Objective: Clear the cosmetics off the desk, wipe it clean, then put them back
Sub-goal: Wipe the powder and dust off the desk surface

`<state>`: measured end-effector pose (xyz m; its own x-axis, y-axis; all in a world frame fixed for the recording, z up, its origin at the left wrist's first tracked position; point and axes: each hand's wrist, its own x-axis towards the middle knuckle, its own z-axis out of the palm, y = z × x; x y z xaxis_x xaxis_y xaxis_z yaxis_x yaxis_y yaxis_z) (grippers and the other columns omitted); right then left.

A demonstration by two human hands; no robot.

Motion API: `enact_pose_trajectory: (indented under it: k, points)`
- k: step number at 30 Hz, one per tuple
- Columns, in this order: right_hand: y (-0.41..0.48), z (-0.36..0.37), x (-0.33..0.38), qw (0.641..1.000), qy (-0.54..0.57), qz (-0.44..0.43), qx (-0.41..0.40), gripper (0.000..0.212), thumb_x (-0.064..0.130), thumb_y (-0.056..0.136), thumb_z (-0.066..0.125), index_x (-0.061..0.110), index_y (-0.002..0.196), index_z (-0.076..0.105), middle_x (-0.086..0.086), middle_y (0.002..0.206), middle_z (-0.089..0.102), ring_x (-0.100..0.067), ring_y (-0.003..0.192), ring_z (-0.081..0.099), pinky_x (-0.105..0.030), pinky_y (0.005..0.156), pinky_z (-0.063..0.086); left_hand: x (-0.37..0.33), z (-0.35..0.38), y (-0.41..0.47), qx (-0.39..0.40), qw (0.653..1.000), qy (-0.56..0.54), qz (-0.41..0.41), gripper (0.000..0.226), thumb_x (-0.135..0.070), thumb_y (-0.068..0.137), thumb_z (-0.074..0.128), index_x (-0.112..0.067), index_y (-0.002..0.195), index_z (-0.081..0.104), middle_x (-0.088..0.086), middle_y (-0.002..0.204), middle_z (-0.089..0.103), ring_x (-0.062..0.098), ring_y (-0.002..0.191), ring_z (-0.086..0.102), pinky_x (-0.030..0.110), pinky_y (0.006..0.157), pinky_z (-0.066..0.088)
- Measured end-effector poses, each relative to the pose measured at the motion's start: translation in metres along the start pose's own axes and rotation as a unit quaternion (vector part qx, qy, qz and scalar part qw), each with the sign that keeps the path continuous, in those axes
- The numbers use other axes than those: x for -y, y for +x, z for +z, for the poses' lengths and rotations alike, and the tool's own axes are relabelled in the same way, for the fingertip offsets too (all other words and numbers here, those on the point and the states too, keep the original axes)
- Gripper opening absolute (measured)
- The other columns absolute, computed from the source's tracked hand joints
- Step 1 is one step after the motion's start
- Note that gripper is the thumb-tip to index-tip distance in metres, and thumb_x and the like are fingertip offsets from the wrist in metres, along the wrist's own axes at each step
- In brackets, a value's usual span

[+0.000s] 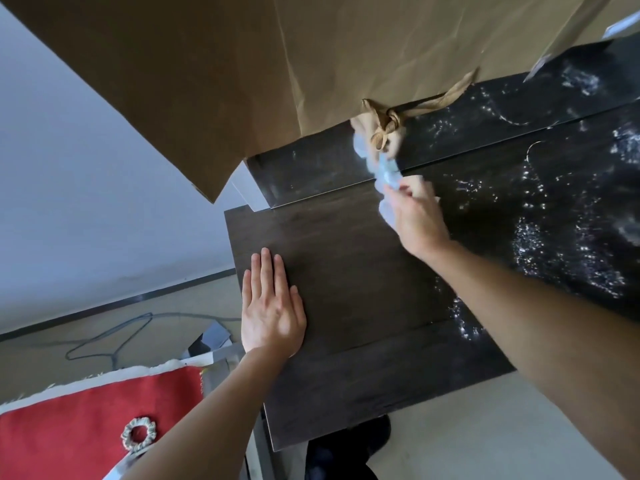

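The dark wooden desk (349, 258) fills the middle of the head view, and no cosmetics show on it. My left hand (272, 310) lies flat on the desk's left part, fingers together and pointing away, holding nothing. My right hand (417, 220) reaches to the back of the desk and grips a pale blue cloth (382, 168), which is pressed on the surface near the raised back ledge (311, 168). The desk's right part glistens with wet streaks and droplets (554, 216).
A tan curtain (277, 64) hangs over the back of the desk, its tie-back knot (384, 128) just above the cloth. On the floor at left lie a red rug (86, 420) with a braided ring (138, 434), and a grey cable (114, 332).
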<state>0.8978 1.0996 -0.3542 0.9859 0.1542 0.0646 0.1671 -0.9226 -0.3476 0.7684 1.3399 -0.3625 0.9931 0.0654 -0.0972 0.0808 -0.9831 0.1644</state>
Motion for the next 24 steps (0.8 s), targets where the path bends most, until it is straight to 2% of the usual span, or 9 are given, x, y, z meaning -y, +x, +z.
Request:
enact_pose_trajectory:
  k: [2, 4, 6, 8, 10, 12, 16, 20, 24]
  points:
    - [0.002, -0.022, -0.057, 0.990, -0.038, 0.137, -0.010, 0.037, 0.003, 0.088, 0.049, 0.010, 0.124, 0.056, -0.024, 0.124, 0.045, -0.038, 0.112, 0.042, -0.045, 0.092, 0.039, 0.000, 0.000, -0.001, 0.002, 1.000, 0.014, 0.001, 0.059, -0.035, 0.098, 0.018, -0.004, 0.148, 0.024, 0.014, 0.158, 0.012, 0.029, 0.146, 0.005, 0.042, 0.119, 0.010]
    - [0.007, -0.040, -0.102, 0.974, -0.100, 0.204, -0.015, 0.037, 0.000, 0.081, 0.060, 0.003, 0.117, 0.056, -0.025, 0.125, 0.043, -0.042, 0.111, 0.040, -0.046, 0.092, 0.040, -0.002, 0.003, 0.000, 0.001, 1.000, 0.021, 0.011, 0.059, -0.035, 0.098, 0.019, -0.004, 0.148, 0.023, 0.014, 0.158, 0.011, 0.028, 0.146, 0.004, 0.041, 0.119, 0.008]
    - [0.013, -0.031, -0.083, 0.968, -0.092, 0.232, -0.026, 0.039, 0.000, 0.079, 0.060, 0.000, 0.117, 0.053, -0.024, 0.133, 0.042, -0.041, 0.116, 0.040, -0.044, 0.095, 0.039, -0.001, 0.004, 0.001, 0.008, 1.000, 0.014, 0.008, 0.059, -0.035, 0.098, 0.018, -0.004, 0.148, 0.023, 0.014, 0.158, 0.011, 0.029, 0.146, 0.004, 0.042, 0.119, 0.009]
    - [0.009, -0.011, -0.037, 0.985, -0.019, 0.172, -0.007, 0.048, -0.006, 0.077, 0.051, 0.001, 0.124, 0.050, -0.021, 0.135, 0.044, -0.037, 0.122, 0.043, -0.040, 0.100, 0.037, 0.002, 0.005, 0.001, 0.010, 1.000, 0.021, 0.008, 0.059, -0.035, 0.098, 0.018, -0.003, 0.148, 0.024, 0.015, 0.158, 0.012, 0.030, 0.146, 0.005, 0.043, 0.119, 0.010]
    - [-0.005, 0.013, 0.004, 1.000, 0.022, 0.013, 0.009, 0.060, -0.014, 0.071, 0.048, 0.001, 0.129, 0.050, -0.017, 0.133, 0.050, -0.032, 0.126, 0.043, -0.035, 0.107, 0.034, 0.003, 0.002, -0.001, 0.018, 1.000, 0.023, 0.006, 0.059, -0.035, 0.098, 0.018, -0.003, 0.148, 0.024, 0.014, 0.158, 0.012, 0.030, 0.146, 0.005, 0.044, 0.119, 0.011]
    - [-0.012, 0.013, 0.014, 0.996, 0.043, -0.082, 0.018, 0.051, -0.010, 0.078, 0.053, 0.004, 0.127, 0.056, -0.012, 0.130, 0.056, -0.029, 0.123, 0.048, -0.032, 0.107, 0.036, 0.001, 0.002, 0.000, 0.012, 1.000, 0.022, 0.008, 0.059, -0.036, 0.098, 0.017, -0.004, 0.148, 0.024, 0.014, 0.158, 0.011, 0.029, 0.146, 0.004, 0.043, 0.119, 0.010]
    - [0.008, -0.030, -0.057, 0.995, 0.038, -0.050, -0.072, 0.023, 0.002, 0.082, 0.054, 0.005, 0.098, 0.071, -0.015, 0.100, 0.070, -0.030, 0.081, 0.064, -0.031, 0.073, 0.048, -0.001, 0.002, 0.002, 0.017, 1.000, 0.023, 0.006, 0.059, -0.036, 0.098, 0.018, -0.004, 0.149, 0.022, 0.013, 0.158, 0.009, 0.028, 0.146, 0.002, 0.042, 0.119, 0.007]
    - [0.000, -0.047, -0.115, 0.983, -0.044, 0.169, -0.059, 0.030, 0.005, 0.083, 0.046, -0.003, 0.101, 0.069, -0.025, 0.109, 0.063, -0.046, 0.099, 0.059, -0.045, 0.088, 0.045, 0.000, 0.003, 0.003, 0.020, 1.000, 0.019, 0.007, 0.060, -0.034, 0.097, 0.017, -0.003, 0.148, 0.023, 0.015, 0.158, 0.011, 0.029, 0.146, 0.003, 0.043, 0.119, 0.008]
    - [-0.047, -0.025, -0.049, 0.997, 0.056, 0.010, -0.044, 0.036, 0.020, 0.084, 0.040, 0.003, 0.084, 0.072, -0.015, 0.098, 0.069, -0.030, 0.084, 0.054, -0.035, 0.077, 0.039, 0.003, 0.003, 0.003, 0.028, 0.999, 0.032, -0.003, 0.061, -0.034, 0.096, 0.016, -0.001, 0.147, 0.025, 0.016, 0.157, 0.013, 0.031, 0.146, 0.006, 0.045, 0.119, 0.011]
